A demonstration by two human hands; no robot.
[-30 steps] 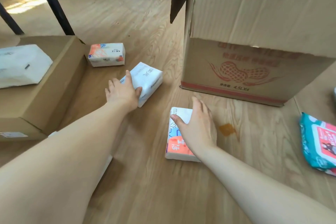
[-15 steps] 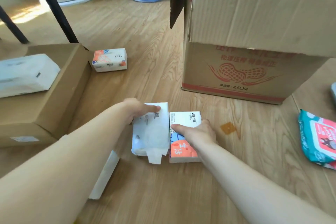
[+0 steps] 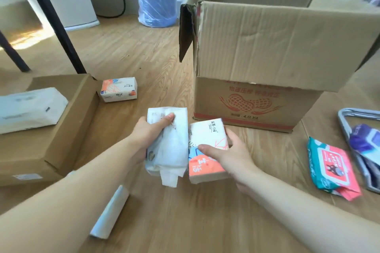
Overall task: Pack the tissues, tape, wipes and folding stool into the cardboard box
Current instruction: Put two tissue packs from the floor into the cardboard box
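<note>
Left hand point(image 3: 147, 135) fingers clamped on white tissue pack point(image 3: 167, 146), a loose sheet hanging off its near end. Right hand point(image 3: 230, 154) fingers clamped on orange tissue pack point(image 3: 205, 150). Both packs side by side, touching, just in front of the box point(image 3: 267, 57); whether they're off the floor is unclear. Box open, inside hidden by its front flap. Third pack point(image 3: 118, 89) left of box. Wipes point(image 3: 333, 167) right of box, blurred; beside them a grey frame point(image 3: 345, 125), cut off at the edge, maybe the stool.

The cardboard box point(image 3: 257, 96) shows red Chinese characters above a peanut drawing, with "4.5 X4" printed near its bottom edge. An orange-and-white tissue pack point(image 3: 206, 150) carries large white Chinese characters, blurred. Other labels are unreadable.
</note>
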